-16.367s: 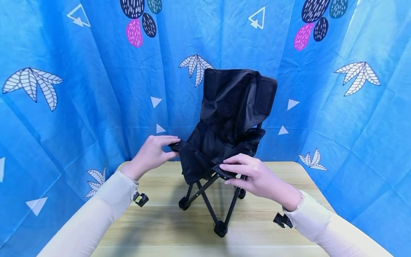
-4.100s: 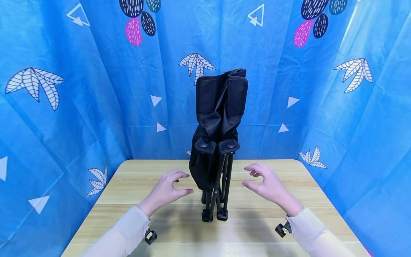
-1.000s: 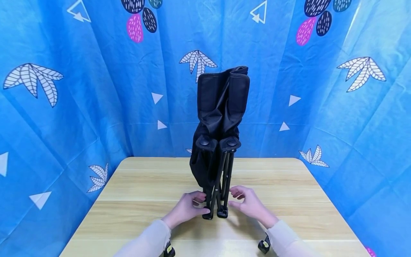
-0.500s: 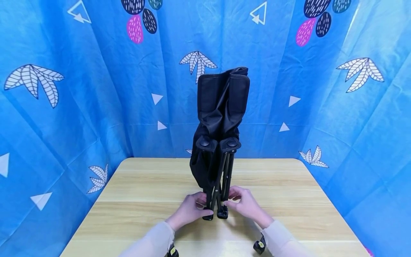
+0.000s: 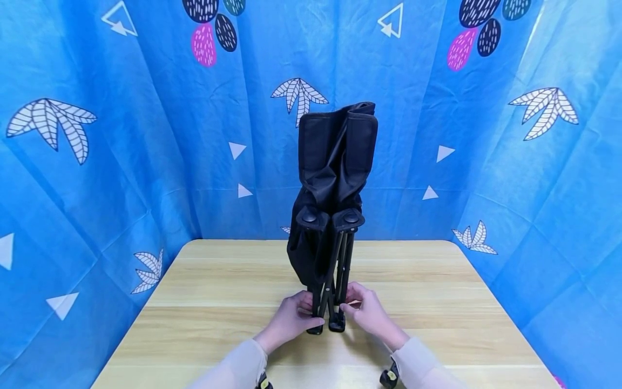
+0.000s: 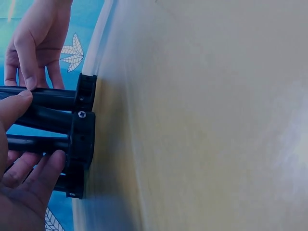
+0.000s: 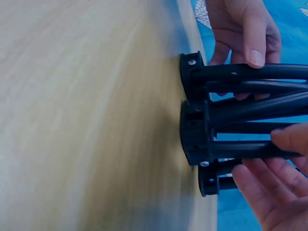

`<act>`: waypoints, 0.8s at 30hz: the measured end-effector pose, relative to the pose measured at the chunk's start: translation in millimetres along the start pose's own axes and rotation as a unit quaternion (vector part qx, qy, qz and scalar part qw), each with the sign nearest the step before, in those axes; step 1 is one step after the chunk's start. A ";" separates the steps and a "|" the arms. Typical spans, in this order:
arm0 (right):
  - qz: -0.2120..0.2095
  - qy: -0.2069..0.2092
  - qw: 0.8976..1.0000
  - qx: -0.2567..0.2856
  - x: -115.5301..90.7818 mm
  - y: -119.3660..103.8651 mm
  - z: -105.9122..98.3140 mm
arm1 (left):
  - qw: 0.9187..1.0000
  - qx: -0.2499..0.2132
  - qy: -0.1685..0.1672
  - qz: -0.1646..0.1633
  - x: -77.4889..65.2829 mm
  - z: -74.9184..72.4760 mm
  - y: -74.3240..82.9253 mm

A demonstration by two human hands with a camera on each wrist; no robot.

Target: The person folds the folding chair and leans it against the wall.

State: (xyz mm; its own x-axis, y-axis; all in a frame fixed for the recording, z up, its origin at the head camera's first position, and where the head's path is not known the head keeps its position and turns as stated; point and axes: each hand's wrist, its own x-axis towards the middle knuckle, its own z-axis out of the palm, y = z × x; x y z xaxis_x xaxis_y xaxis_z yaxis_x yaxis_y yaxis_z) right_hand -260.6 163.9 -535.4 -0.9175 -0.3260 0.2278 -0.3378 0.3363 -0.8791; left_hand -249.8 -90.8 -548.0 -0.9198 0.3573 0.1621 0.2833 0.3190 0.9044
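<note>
A black folding camp chair stands upright and folded at the middle of the table, its two armrest ends side by side in front. Low down, my left hand grips the legs on the left side, thumb in front and fingers behind. From the right, my right hand holds the right-hand legs between thumb and fingers. Both wrist views show the black tube legs bunched together, with their plastic feet at the tabletop. The chair's back side is hidden.
The light wood table has rounded far corners. Blue patterned curtains hang behind it and along both sides, close to its edges. A small black device is strapped at each wrist.
Earlier the chair was spread, hands at its armrests; then it stood folded with both hands apart from it. Since then the hands have come down and closed in on the lower legs.
</note>
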 end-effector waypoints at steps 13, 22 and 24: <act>0.003 0.033 0.999 -0.002 -7.4 4.4 9.3 | 0.999 -0.032 0.022 0.008 -4.2 2.8 3.5; 0.001 0.048 0.999 -0.016 -8.7 4.5 12.3 | 0.999 -0.038 0.027 0.017 -4.0 4.8 5.8; -0.003 0.052 0.999 -0.016 -8.4 4.6 12.6 | 0.999 -0.037 0.027 0.018 -2.9 5.4 6.1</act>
State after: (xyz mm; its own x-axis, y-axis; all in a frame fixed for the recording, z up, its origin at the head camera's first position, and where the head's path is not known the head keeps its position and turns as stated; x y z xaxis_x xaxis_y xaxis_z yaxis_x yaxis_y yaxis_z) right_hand -251.8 157.1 -546.6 -0.9314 -0.2357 0.2775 -0.3492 0.3630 -0.8639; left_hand -244.0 -85.2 -545.1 -0.9230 0.3198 0.2142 0.2976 0.2399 0.9241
